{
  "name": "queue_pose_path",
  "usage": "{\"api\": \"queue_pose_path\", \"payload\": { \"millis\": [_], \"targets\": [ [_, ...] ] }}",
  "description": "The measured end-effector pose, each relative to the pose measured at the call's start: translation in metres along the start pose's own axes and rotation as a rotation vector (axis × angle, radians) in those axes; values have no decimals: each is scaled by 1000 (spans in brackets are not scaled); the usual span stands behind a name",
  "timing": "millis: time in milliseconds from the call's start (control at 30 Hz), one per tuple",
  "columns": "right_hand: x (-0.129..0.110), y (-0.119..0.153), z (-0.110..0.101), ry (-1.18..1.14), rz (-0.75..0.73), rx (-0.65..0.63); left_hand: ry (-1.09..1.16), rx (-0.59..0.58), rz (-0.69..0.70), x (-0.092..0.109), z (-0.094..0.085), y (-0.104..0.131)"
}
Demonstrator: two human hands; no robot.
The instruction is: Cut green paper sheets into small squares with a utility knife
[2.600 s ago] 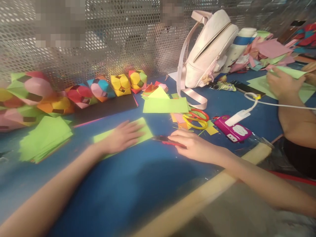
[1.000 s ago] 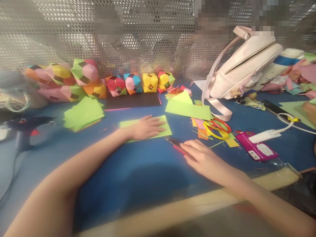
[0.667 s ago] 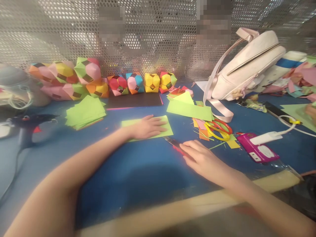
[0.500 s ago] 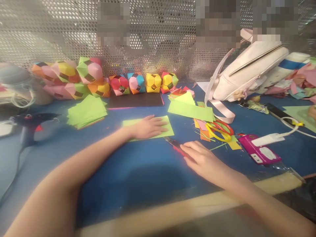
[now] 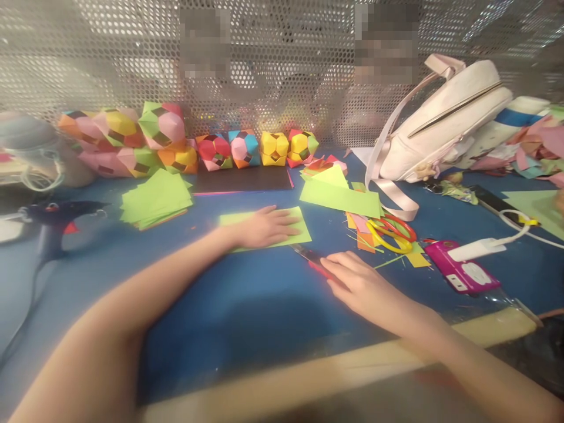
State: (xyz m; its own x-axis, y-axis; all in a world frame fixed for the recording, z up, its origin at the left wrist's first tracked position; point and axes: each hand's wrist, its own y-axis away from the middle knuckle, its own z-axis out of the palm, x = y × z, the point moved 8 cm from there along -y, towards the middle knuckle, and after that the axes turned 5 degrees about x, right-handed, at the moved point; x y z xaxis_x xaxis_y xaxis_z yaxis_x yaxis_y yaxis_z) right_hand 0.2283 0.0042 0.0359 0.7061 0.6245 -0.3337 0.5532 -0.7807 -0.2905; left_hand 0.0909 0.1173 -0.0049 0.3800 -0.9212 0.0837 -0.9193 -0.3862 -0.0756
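Observation:
My left hand [image 5: 267,228] lies flat, fingers stretched out, on a light green sheet of paper [image 5: 303,228] on the blue table. Its palm and fingers cover much of the sheet's middle. In my right hand [image 5: 359,282] is a red utility knife [image 5: 321,268], with fingers closed around the handle. The knife's metal tip points up and left, close to the sheet's lower right edge; whether it touches the paper I cannot tell. Beyond, to the right, lies a light green paper strip [image 5: 339,198], and to the left a stack of green sheets [image 5: 155,201].
Several folded paper balls [image 5: 244,148] line the back by a perforated metal screen [image 5: 273,70]. Scissors with yellow and red handles [image 5: 390,241] lie among scraps at right, near a purple packet [image 5: 460,273]. A pale backpack [image 5: 445,120] leans behind. A glue gun [image 5: 50,229] stands left.
Both hands, the knife and the paper stay almost in place. The view has shifted very slightly, and one blurred figure behind the screen at the right no longer shows.

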Motion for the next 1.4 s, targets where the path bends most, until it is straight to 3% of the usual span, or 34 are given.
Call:
{"api": "queue_pose_path", "payload": {
  "millis": [1200, 1400],
  "targets": [
    [-16, -16, 9, 64, -96, -91, 19, 33, -3, 1, -2, -1],
    [-18, -19, 8, 86, -88, -55, 72, 156, -25, 4, -14, 0]
  ]
}}
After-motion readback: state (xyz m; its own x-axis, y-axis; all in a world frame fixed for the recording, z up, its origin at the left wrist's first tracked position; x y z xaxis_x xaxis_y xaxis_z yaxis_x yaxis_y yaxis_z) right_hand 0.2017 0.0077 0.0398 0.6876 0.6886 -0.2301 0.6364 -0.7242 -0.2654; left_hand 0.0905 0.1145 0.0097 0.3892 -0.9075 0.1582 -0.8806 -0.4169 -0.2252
